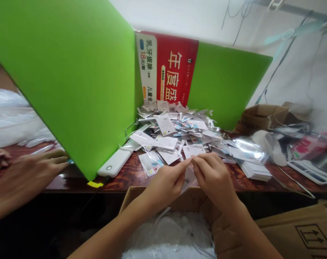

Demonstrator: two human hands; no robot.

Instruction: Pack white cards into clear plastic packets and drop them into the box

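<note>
My left hand [168, 181] and my right hand [213, 174] meet at the table's front edge, fingertips together in a pinch. Between them hangs a small clear plastic packet [189, 178], partly hidden by the fingers, with a printed card inside. Just beyond my hands is a heap of similar clear packets [165, 124] with white cards. Below my forearms stands an open cardboard box [197, 198] holding white and clear plastic pieces [174, 230].
A green panel [71, 79] rises at left; beyond it lies another person's hand [31, 171]. A white power strip [116, 163] sits at its foot. To the right are stacked white cards [255, 171], a scale [311, 171] and a small carton [263, 117]. Another cardboard box [300, 230] stands lower right.
</note>
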